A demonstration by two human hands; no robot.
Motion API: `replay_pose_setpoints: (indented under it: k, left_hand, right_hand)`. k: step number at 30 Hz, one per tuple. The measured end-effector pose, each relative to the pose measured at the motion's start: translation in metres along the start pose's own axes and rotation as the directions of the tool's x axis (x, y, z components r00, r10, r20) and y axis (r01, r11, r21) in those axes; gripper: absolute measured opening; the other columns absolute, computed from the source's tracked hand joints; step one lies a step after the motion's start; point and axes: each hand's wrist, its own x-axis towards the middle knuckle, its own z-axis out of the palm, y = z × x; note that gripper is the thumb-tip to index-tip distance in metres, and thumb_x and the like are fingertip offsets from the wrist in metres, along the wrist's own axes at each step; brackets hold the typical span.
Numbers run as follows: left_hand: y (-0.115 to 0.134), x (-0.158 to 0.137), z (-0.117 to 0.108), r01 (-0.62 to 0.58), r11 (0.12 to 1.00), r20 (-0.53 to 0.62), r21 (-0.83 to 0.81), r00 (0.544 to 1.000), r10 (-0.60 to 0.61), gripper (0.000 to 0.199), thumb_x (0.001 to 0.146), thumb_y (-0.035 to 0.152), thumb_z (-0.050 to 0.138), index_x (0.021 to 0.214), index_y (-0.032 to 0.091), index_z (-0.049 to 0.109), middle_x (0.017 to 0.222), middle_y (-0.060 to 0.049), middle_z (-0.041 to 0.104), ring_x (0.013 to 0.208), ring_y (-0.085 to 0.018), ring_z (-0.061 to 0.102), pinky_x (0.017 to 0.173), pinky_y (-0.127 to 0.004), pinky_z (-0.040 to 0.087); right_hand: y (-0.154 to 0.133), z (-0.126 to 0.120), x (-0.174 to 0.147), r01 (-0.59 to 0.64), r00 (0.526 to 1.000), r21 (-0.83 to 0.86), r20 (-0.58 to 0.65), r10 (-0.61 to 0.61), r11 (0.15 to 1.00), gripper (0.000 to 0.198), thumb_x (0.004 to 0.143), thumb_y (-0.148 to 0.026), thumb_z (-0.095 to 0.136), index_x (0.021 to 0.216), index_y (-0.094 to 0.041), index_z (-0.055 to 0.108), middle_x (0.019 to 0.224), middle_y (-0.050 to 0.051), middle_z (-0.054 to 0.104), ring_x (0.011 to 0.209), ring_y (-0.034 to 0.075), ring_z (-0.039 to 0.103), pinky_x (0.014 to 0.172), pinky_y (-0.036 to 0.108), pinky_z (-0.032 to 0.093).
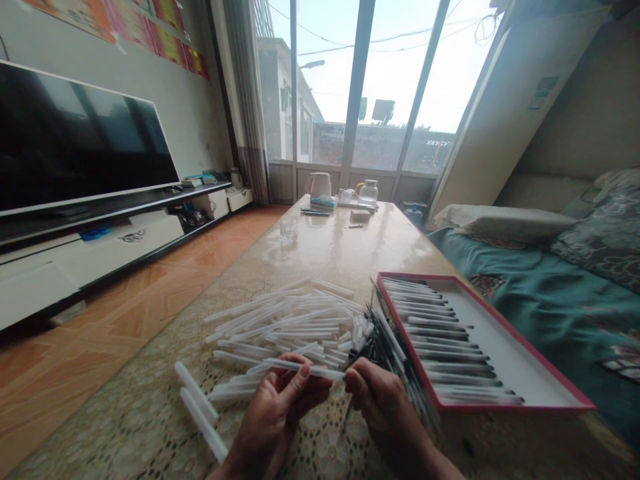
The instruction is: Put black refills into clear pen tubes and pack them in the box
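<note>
A translucent white plastic tube [320, 371] lies across my left hand [283, 400], pinched between thumb and fingers. At the tube's right end, the fingertips of my right hand [377, 397] are pressed together, and whatever they grip is mostly hidden. Beyond both hands spreads a heap of similar white tubes [280, 320], with short white pieces [361, 328] at its right side. Thin dark sticks [385, 340] lie in a pile beside my right hand. Past them, a red-rimmed box [505, 313] holds a row of filled tubes with dark ends [450, 347].
Two loose tubes [200, 413] lie left of my left hand on the patterned table [145, 400]. Farther back stand a drinking glass [289, 230], a glass jug [369, 191] and a small box [360, 215]. A bed with a teal cover [505, 267] borders the right side.
</note>
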Motion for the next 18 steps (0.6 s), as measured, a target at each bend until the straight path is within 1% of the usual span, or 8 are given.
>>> replay_pose_setpoints:
  k: [2, 5, 6, 7, 9, 12, 16, 18]
  left_hand:
    - [0.0004, 0.0004, 0.0004, -0.002, 1.000, 0.000, 0.001, 1.000, 0.002, 0.012, 0.078, 0.019, 0.063, 0.084, 0.020, 0.053, 0.074, -0.002, 0.072, 0.073, -0.017, 0.069, 0.076, -0.032, 0.052]
    - [0.0019, 0.0006, 0.0018, -0.022, 1.000, -0.001, 0.008, 1.000, 0.022, 0.011, 0.078, 0.019, 0.063, 0.084, 0.020, 0.053, 0.076, -0.002, 0.072, 0.075, -0.017, 0.068, 0.077, -0.031, 0.052]
    - [0.0021, 0.0006, 0.0020, -0.027, 1.000, 0.001, 0.009, 1.000, 0.027, 0.011, 0.078, 0.019, 0.063, 0.084, 0.020, 0.054, 0.076, -0.002, 0.072, 0.075, -0.017, 0.068, 0.077, -0.031, 0.052]
    - [0.0020, 0.0008, 0.0019, -0.029, 1.000, 0.001, 0.009, 1.000, 0.029, 0.011, 0.078, 0.019, 0.063, 0.084, 0.020, 0.054, 0.076, -0.002, 0.072, 0.074, -0.017, 0.068, 0.077, -0.031, 0.052]
    - [0.0009, 0.0011, 0.0007, -0.018, 1.000, -0.007, 0.008, 1.000, 0.018, 0.012, 0.077, 0.019, 0.064, 0.084, 0.020, 0.054, 0.074, -0.001, 0.072, 0.072, -0.016, 0.068, 0.076, -0.032, 0.052]
    - [-0.0013, 0.0016, -0.0021, -0.009, 1.000, -0.009, -0.001, 1.000, 0.009, 0.013, 0.076, 0.019, 0.064, 0.084, 0.020, 0.054, 0.074, -0.001, 0.072, 0.072, -0.017, 0.069, 0.076, -0.033, 0.052]
    - [-0.0011, 0.0013, -0.0017, -0.028, 1.000, 0.000, 0.002, 1.000, 0.028, 0.013, 0.076, 0.020, 0.065, 0.084, 0.019, 0.054, 0.075, -0.003, 0.072, 0.073, -0.018, 0.069, 0.077, -0.033, 0.052]
    - [0.0002, 0.0007, 0.0012, -0.026, 1.000, -0.018, 0.010, 0.999, 0.027, 0.015, 0.074, 0.020, 0.067, 0.083, 0.019, 0.054, 0.073, -0.003, 0.072, 0.071, -0.018, 0.069, 0.074, -0.032, 0.053]
  right_hand:
    - [-0.0006, -0.0002, 0.0004, -0.020, 1.000, 0.016, 0.022, 0.020, 1.000, 0.034, 0.094, -0.036, 0.029, 0.071, -0.020, 0.049, 0.058, -0.002, 0.053, 0.054, 0.012, 0.052, 0.051, 0.020, 0.034]
    - [-0.0051, -0.0023, 0.0011, -0.057, 0.996, 0.029, 0.074, 0.055, 0.998, 0.023, 0.092, -0.038, 0.035, 0.086, -0.020, 0.048, 0.060, -0.003, 0.055, 0.053, 0.012, 0.053, 0.051, 0.020, 0.034]
    - [-0.0065, -0.0029, 0.0012, -0.062, 0.995, 0.030, 0.086, 0.059, 0.998, 0.021, 0.091, -0.037, 0.036, 0.087, -0.020, 0.047, 0.061, -0.003, 0.055, 0.054, 0.013, 0.054, 0.052, 0.019, 0.035]
    - [-0.0075, -0.0033, 0.0013, -0.064, 0.994, 0.026, 0.091, 0.061, 0.998, 0.021, 0.091, -0.037, 0.036, 0.085, -0.020, 0.046, 0.061, -0.002, 0.056, 0.055, 0.013, 0.054, 0.053, 0.019, 0.035]
    - [-0.0073, -0.0028, 0.0011, -0.073, 0.993, 0.015, 0.098, 0.071, 0.997, 0.027, 0.093, -0.038, 0.031, 0.075, -0.021, 0.043, 0.059, -0.002, 0.056, 0.055, 0.013, 0.055, 0.053, 0.020, 0.035]
    - [-0.0036, -0.0003, 0.0005, -0.100, 0.989, 0.012, 0.113, 0.098, 0.995, 0.037, 0.094, -0.041, 0.024, 0.068, -0.021, 0.042, 0.052, -0.002, 0.053, 0.049, 0.013, 0.054, 0.050, 0.020, 0.033]
    - [0.0003, 0.0027, 0.0001, -0.073, 0.995, 0.015, 0.076, 0.072, 0.997, 0.028, 0.091, -0.044, 0.031, 0.082, -0.021, 0.045, 0.053, -0.003, 0.054, 0.047, 0.013, 0.053, 0.048, 0.020, 0.033]
    - [0.0008, 0.0033, 0.0003, -0.067, 0.995, 0.006, 0.072, 0.066, 0.998, 0.027, 0.091, -0.043, 0.031, 0.084, -0.021, 0.044, 0.053, -0.003, 0.055, 0.047, 0.013, 0.053, 0.048, 0.020, 0.033]
